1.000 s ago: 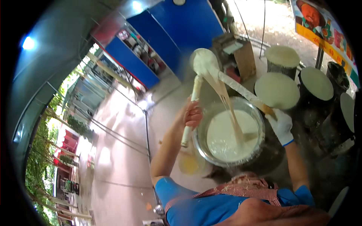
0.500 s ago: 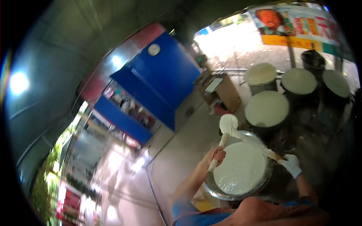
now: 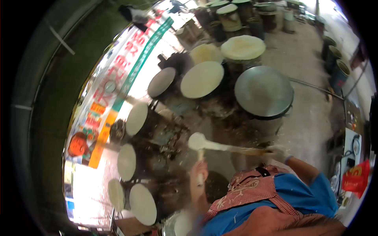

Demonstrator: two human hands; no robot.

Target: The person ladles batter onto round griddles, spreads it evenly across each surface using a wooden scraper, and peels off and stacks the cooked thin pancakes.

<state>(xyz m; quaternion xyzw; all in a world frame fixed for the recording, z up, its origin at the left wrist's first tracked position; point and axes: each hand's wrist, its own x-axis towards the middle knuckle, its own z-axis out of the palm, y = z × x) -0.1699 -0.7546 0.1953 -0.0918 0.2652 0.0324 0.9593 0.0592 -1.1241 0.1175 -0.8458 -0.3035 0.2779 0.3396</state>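
Note:
My left hand [image 3: 199, 171] is closed around a short, pale wooden stick [image 3: 200, 180] held upright. Its top end meets a long-handled ladle [image 3: 220, 147], whose head is thick with white batter [image 3: 195, 141]. My right hand [image 3: 278, 154], gloved in white and blurred, grips the ladle's wooden handle at the far right end. Both tools are held in front of my checked apron. Beyond them stands a large round griddle [image 3: 264, 92] with a bare grey surface. At the lower edge, a metal basin [image 3: 168, 226] of white batter is partly cut off.
Several round griddles with pale batter sheets curve around on the left, one sheet [image 3: 202, 80] at the far middle and another [image 3: 142, 204] near the basin. Buckets [image 3: 229, 19] stand at the back. A table [image 3: 351, 141] with a red bag [image 3: 355, 179] is at right.
The view has swung to the right, bringing the bare griddle into sight. My hands have carried the stick and batter-coated ladle away from over the basin, which is now at the lower edge.

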